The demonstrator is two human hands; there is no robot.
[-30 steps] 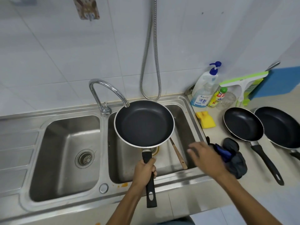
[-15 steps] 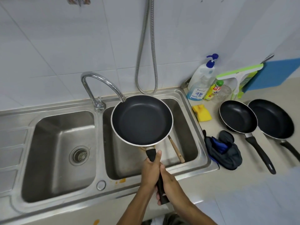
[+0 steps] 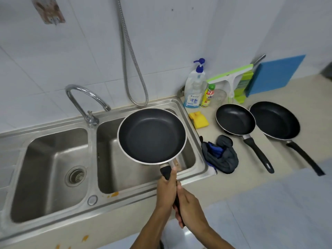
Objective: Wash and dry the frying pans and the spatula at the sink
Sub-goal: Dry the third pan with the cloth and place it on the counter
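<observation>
While the tap (image 3: 86, 103) stands to its left, the frying pan (image 3: 151, 135) hangs face-up over the right basin (image 3: 115, 168), handle pointing toward the person. Left hand (image 3: 166, 189) grips the handle high; right hand (image 3: 190, 209) wraps it lower. Rightward on the counter: cloth (image 3: 221, 155), second pan (image 3: 235, 119), third pan (image 3: 274, 120).

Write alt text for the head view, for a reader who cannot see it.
Left hand and right hand grip the handle of a black frying pan above a steel sink. Two more pans, a cloth and a sponge lie on the counter.
</observation>
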